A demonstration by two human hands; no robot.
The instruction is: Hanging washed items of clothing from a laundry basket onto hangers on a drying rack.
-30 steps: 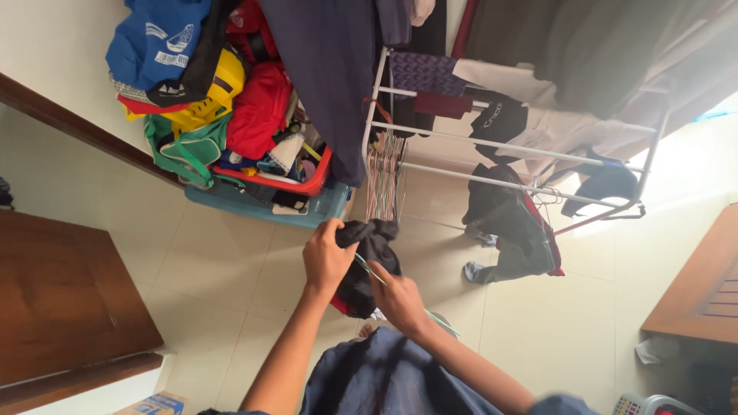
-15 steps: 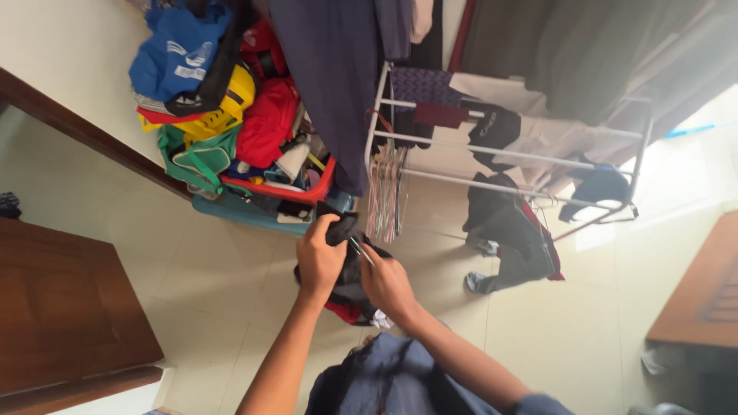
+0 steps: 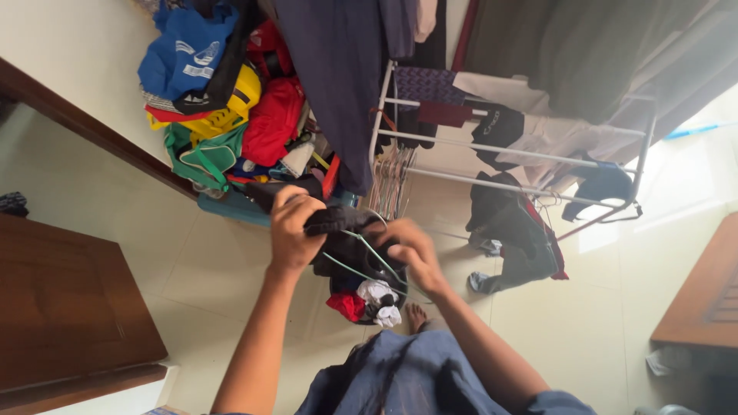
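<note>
Feeding the thin green hanger (image 3: pixel 361 257) into the dark garment (image 3: pixel 346 238) goes best, I judge, with the cloth held taut and the wire angled in gently. The left hand (image 3: pixel 292 227) grips the garment's upper edge; the right hand (image 3: pixel 411 250) is closed on the hanger, garment between them, above the tiled floor (image 3: pixel 207 269).

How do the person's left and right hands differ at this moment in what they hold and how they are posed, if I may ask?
The left hand is clenched over a bunched dark garment, gripping it from above; the right hand grips the thin green wire hanger instead. The left hand sits higher in the view, nearer the piled laundry basket; the right sits lower, nearer the white drying rack. Both are closed, bare, and working on the same garment.
</note>
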